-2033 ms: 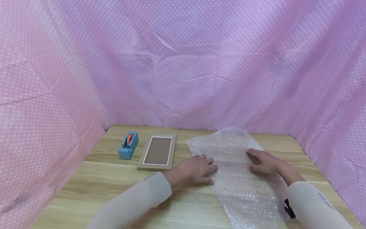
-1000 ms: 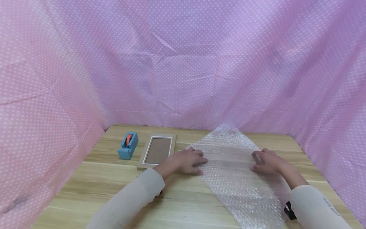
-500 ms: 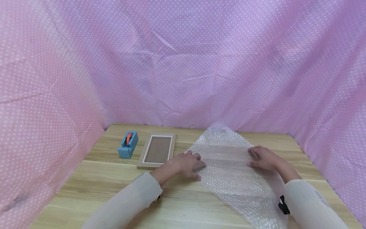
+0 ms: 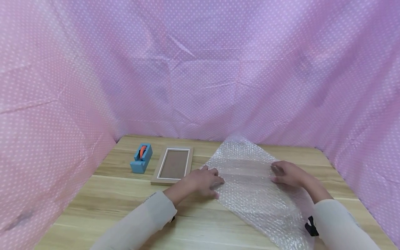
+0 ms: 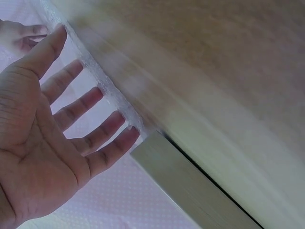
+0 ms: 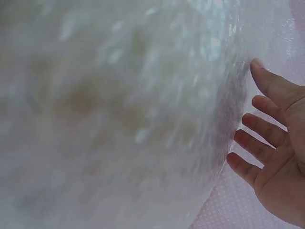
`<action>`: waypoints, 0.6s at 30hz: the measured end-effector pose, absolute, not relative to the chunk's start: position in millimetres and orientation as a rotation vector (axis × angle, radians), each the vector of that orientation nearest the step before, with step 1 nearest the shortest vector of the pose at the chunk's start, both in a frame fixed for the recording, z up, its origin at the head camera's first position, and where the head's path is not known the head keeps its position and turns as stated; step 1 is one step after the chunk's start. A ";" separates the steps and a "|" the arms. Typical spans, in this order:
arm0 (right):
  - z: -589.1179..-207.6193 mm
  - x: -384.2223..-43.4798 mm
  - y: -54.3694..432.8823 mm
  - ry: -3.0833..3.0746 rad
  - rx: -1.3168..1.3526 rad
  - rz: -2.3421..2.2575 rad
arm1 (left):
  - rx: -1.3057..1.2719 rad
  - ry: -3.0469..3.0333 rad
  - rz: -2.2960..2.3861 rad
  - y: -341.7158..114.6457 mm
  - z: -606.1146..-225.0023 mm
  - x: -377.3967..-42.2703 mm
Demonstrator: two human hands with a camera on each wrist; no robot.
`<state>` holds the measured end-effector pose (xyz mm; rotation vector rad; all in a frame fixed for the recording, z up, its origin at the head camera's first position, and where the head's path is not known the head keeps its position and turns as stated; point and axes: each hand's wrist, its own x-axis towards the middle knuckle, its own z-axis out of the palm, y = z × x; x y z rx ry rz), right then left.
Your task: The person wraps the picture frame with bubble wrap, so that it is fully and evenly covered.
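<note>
A sheet of clear bubble wrap (image 4: pixel 250 189) lies aslant across the right half of the table, one corner pointing at the back curtain. My left hand (image 4: pixel 203 181) touches its left edge with spread fingertips. In the left wrist view the palm of that left hand (image 5: pixel 43 129) shows, nothing gripped, fingertips along the wrap's thin edge (image 5: pixel 102 76). My right hand (image 4: pixel 289 174) rests its fingertips on the sheet's right side. The right wrist view shows this right hand (image 6: pixel 281 148) with fingers extended against the blurred wrap (image 6: pixel 119 133). Close behind my left hand lies a picture frame (image 4: pixel 164 181).
A blue tape dispenser (image 4: pixel 141 158) with an orange roll stands left of the frame. The wooden table (image 4: pixel 103 194) ends at a pink dotted curtain (image 4: pixel 200 86) at the back and sides. The frame's edge (image 5: pixel 186 181) shows near the left fingertips.
The bubble wrap has turned anticlockwise: its far corner swung left and its near end right. My left hand moved left, then slightly nearer; my right hand shifted only a little.
</note>
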<state>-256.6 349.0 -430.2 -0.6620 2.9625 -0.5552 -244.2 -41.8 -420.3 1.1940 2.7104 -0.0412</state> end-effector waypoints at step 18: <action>-421.6 -204.5 427.8 3.067 -0.367 -0.707 | 1.184 2.718 -0.054 -49.2 -419.0 -248.1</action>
